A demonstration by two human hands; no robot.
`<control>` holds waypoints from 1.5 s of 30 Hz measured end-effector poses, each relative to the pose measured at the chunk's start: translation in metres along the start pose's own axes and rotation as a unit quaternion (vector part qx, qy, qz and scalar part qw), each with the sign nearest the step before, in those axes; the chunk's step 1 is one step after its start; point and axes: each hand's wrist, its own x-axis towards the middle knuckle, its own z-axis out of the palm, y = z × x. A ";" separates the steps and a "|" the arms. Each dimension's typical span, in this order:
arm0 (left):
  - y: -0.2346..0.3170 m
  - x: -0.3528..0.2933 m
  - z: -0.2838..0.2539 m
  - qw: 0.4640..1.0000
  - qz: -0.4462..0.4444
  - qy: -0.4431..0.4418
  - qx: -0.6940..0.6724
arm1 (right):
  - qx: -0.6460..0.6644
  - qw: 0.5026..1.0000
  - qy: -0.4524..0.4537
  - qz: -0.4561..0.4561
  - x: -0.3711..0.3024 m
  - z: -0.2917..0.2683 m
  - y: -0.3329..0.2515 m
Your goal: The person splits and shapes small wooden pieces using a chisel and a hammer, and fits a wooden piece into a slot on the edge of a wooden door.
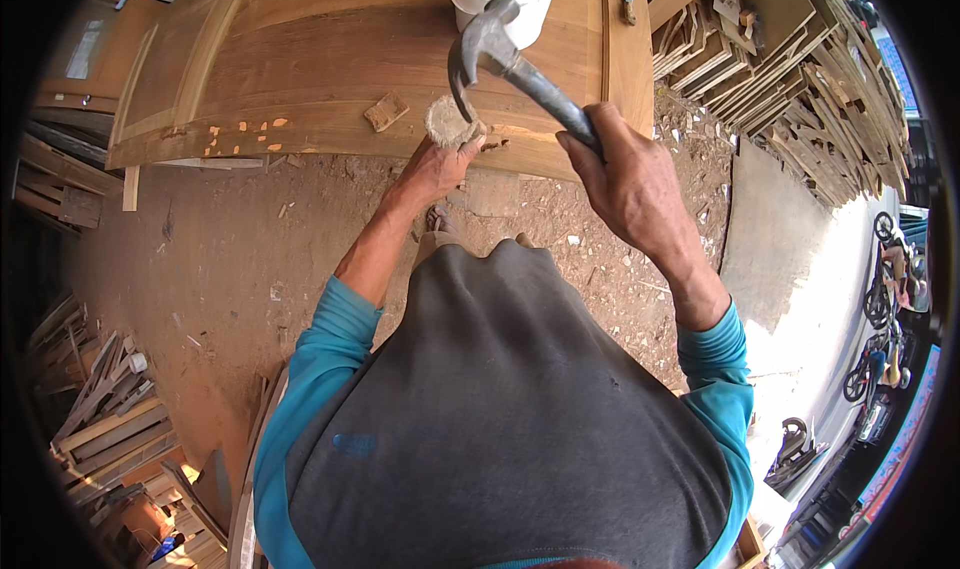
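My right hand [640,184] is wrapped round the handle of a claw hammer [535,91], raised above the wooden panel [330,54]. The hammer's head is up and to the left, its curved claw passing in front of a round wooden handle [447,121]. My left hand [435,172] grips that handle at the panel's near edge. Its pale, rough top faces me; its lower end is hidden. A small wood block [386,111] lies on the panel to the left of it. Orange patches [250,126] mark the near edge further left.
A white bucket [520,14] stands on the panel behind the hammer. A scraper [627,4] lies at the panel's right. Stacked boards [790,89] lean at the far right, and wood scraps [115,409] pile at the lower left. Chips litter the dirt floor [240,249].
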 end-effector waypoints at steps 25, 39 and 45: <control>0.014 0.015 -0.013 0.996 -0.006 -0.040 -0.083 | -0.037 0.994 -0.081 -0.058 -0.006 0.048 0.024; -0.021 0.021 -0.032 0.889 -0.163 0.087 -0.418 | -0.009 0.984 -0.078 0.161 0.001 0.188 0.153; -0.035 0.016 -0.053 0.839 -0.201 0.108 -0.494 | -0.069 0.975 -0.109 0.181 0.013 0.202 0.145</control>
